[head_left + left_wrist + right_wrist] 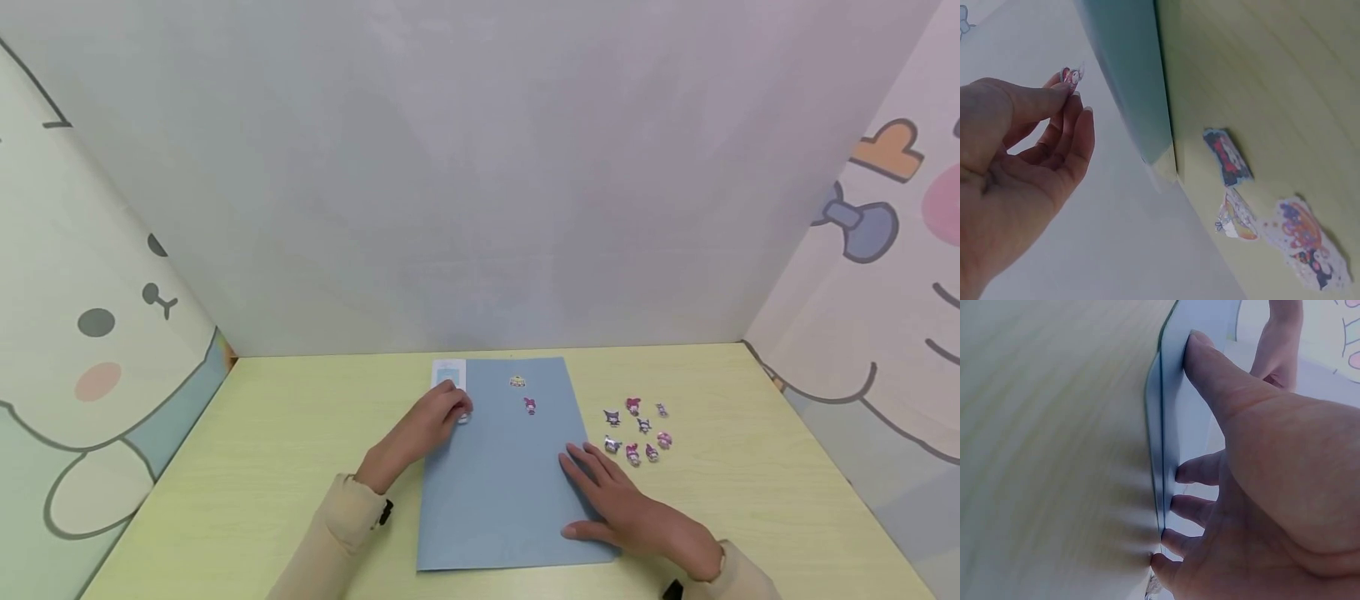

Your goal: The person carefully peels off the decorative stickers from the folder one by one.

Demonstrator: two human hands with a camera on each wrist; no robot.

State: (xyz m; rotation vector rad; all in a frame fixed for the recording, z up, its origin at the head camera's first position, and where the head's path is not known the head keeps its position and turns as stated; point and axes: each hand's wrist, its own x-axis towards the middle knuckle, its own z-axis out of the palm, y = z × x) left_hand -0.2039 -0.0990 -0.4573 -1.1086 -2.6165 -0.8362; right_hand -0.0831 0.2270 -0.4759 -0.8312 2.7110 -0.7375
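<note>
A blue folder [510,483] lies on the table, with a white label at its upper left. Two small cartoon stickers are on its upper part: a yellow one [517,382] and a pink one [530,406]. My left hand [435,421] is at the folder's left edge, just below the label. In the left wrist view its thumb and forefinger pinch a small pink-and-white sticker [1071,78]. My right hand [611,500] rests with spread fingers on the folder's right edge; the right wrist view shows the thumb and fingertips touching the cover.
Several pink and purple cartoon stickers [633,452] lie loose on the table right of the folder. The left wrist view shows a dark sticker [1229,156] and other cut-outs on the wood surface. A grey wall [480,183] stands behind the table, with cartoon-printed panels on both sides.
</note>
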